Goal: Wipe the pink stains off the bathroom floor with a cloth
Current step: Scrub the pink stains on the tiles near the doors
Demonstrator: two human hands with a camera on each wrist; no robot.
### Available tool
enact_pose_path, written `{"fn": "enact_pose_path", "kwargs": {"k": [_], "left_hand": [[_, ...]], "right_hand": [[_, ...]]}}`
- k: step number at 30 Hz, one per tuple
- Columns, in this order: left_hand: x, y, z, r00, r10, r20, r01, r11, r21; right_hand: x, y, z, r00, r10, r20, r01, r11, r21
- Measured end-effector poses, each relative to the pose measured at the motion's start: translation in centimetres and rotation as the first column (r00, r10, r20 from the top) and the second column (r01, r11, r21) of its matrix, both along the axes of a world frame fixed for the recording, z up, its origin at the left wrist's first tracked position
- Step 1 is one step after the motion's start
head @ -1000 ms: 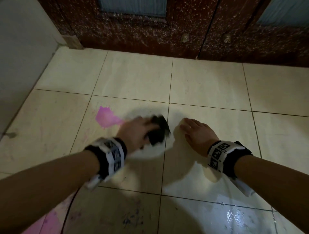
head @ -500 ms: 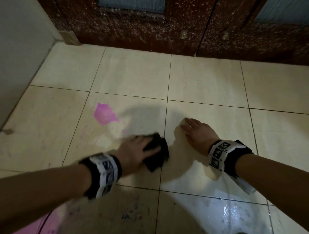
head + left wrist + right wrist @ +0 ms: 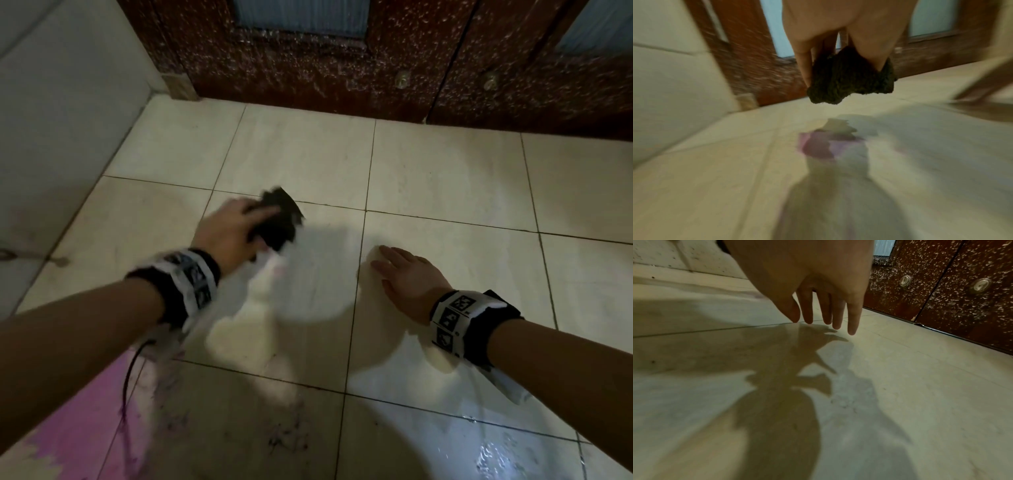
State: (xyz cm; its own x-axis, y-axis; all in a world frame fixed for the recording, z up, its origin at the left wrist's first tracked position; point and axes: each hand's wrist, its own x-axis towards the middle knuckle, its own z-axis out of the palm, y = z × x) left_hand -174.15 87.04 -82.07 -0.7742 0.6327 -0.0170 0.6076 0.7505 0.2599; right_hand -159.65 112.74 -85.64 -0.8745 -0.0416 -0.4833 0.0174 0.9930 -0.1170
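Observation:
My left hand (image 3: pixel 250 226) grips a dark crumpled cloth (image 3: pixel 279 219) over the cream floor tiles (image 3: pixel 445 178). The motion blurs it. In the left wrist view the cloth (image 3: pixel 849 78) hangs from the fingers (image 3: pixel 803 65), apparently just above the floor, with a small pink stain (image 3: pixel 818 146) on the tile under it. That stain is hidden behind the hand in the head view. A larger pink stain (image 3: pixel 78 428) spreads at the near left. My right hand (image 3: pixel 400 270) lies flat on the floor, its straight fingers (image 3: pixel 828 313) touching the tile.
A dark brown speckled door (image 3: pixel 376 68) closes off the far side. A pale wall (image 3: pixel 51 102) runs along the left. A thin black cable (image 3: pixel 130 377) trails from my left wrist. Dark scuffs (image 3: pixel 284 442) and a wet glossy patch (image 3: pixel 496 459) mark the near tiles.
My left hand has swept the cloth away from me and leftwards, from near the tile seam over the small pink stain. The right hand has stayed planted on the floor.

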Motion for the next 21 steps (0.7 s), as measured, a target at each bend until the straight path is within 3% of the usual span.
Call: {"fn": "enact_pose_path", "kwargs": {"k": [4, 7, 15, 21], "left_hand": [[-6.0, -1.8, 0.2, 0.927, 0.374, -0.022, -0.375, 0.922, -0.094], [-7.8, -3.1, -0.9, 0.875, 0.483, 0.001, -0.481, 0.871, -0.103], [-9.6, -2.4, -5.4, 0.879, 0.442, 0.179, -0.381, 0.877, -0.294], [-9.4, -1.8, -5.3, 0.889, 0.407, 0.209, -0.307, 0.869, -0.387]], "right_hand": [[-0.2, 0.0, -0.6, 1.000, -0.019, 0.013, 0.019, 1.000, 0.007], [-0.8, -0.8, -1.1, 0.999, -0.047, 0.015, 0.047, 0.999, -0.007], [-1.6, -2.7, -1.3, 0.996, -0.079, 0.049, 0.081, 0.996, -0.028], [-1.9, -3.8, -1.2, 0.977, -0.207, 0.048, 0.210, 0.976, -0.051]]}}
